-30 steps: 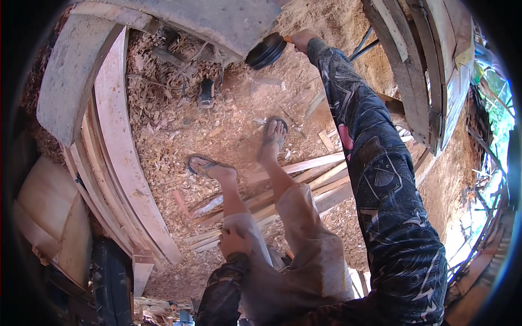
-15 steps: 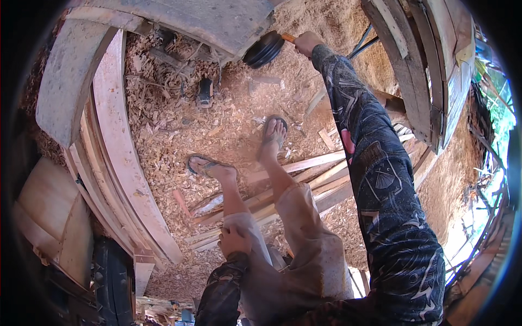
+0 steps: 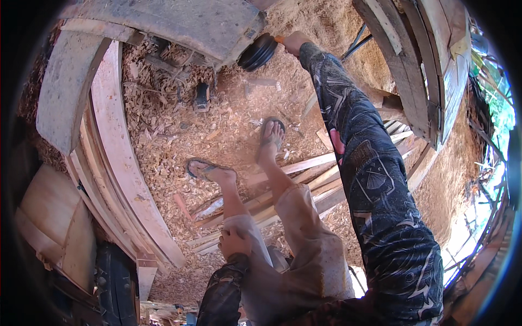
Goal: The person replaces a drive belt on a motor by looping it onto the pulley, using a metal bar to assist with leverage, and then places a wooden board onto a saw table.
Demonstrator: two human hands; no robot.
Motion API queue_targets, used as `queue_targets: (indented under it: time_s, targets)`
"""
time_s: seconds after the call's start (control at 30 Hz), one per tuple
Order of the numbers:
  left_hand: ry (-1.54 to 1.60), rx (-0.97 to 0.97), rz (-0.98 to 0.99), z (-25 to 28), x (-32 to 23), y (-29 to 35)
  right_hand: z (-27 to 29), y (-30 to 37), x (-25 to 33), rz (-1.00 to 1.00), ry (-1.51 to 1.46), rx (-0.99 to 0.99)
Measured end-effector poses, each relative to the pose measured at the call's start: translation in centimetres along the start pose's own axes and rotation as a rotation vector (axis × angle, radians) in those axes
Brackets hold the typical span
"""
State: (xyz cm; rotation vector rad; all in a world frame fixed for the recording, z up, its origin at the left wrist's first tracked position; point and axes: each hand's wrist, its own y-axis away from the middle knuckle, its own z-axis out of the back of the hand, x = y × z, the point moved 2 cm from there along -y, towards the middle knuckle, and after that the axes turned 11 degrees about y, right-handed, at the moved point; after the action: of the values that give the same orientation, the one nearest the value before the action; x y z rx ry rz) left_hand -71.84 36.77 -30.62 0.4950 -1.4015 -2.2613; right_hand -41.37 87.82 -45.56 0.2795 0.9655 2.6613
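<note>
At the top of the view my right hand (image 3: 297, 43) is closed around a short orange stick-like piece (image 3: 279, 39). Its far tip reaches the edge of a black grooved pulley wheel (image 3: 257, 52); whether the two touch I cannot tell. The wheel sits at the right corner of a worn grey wooden bench (image 3: 179, 24). My left hand (image 3: 235, 243) lies over my left knee, fingers spread and nothing in them.
Wood shavings (image 3: 163, 136) cover the ground around my sandalled feet. Long planks (image 3: 128, 146) stand along the left, and loose strips (image 3: 304, 174) lie behind my legs. Weathered boards (image 3: 397, 70) rise at the upper right. A black tyre (image 3: 116, 282) is at the lower left.
My right hand has shifted left, a little closer to the pulley wheel, and less of the orange piece shows. The whole view has moved slightly. My left hand stays on the knee.
</note>
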Motion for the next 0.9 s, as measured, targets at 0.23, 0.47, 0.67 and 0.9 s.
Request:
queue_targets:
  time_s: [0.23,0.47,0.67,0.9]
  targets:
    - [0.027,0.04,0.068,0.4,0.3,0.0,0.0,1.1,1.4,-0.013,0.062,0.104]
    - [0.038,-0.003,-0.003,-0.4,0.3,-0.1,-2.2,-2.2,-1.4,-0.02,0.096,-0.112]
    - [0.036,0.0,-0.007,-0.3,0.3,-0.2,-2.4,-2.7,-1.8,-0.009,0.075,-0.065]
    - [0.025,0.026,0.005,-0.2,0.7,-0.3,-2.0,-1.5,-0.7,-0.017,0.018,-0.024]
